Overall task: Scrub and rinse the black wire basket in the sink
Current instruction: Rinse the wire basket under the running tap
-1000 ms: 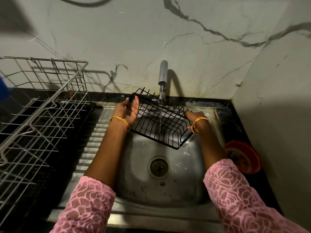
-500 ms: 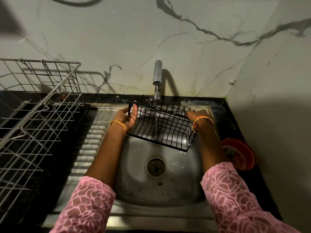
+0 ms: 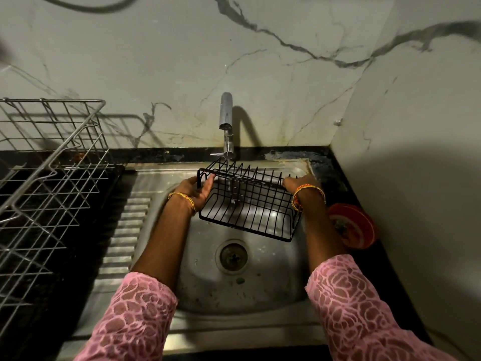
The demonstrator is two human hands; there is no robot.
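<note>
Basket: black wire basket (image 3: pixel 250 204) sat tilted over the sink (image 3: pixel 208 295), under the tap (image 3: pixel 226 118).
Grip: your left hand (image 3: pixel 197 191) and right hand (image 3: pixel 299 184) clamped its ends.
Advice: rotating it slowly should have wetted every wire.

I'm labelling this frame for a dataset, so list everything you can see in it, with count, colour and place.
black wire basket: 1, black, held over the sink basin under the tap
water stream: 1, clear, falling from the tap through the basket
tap: 1, silver, at the back wall above the basin
sink: 1, steel, centre, ridged drainboard on its left
drain: 1, dark metal, bottom of the basin
dish rack: 1, silver wire, on the counter at left
round container: 1, red, on the counter right of the sink
counter: 1, black, around the sink
wall: grey-veined white marble, behind and at right
left hand: grips the basket's left end
right hand: holds the basket's right end
</note>
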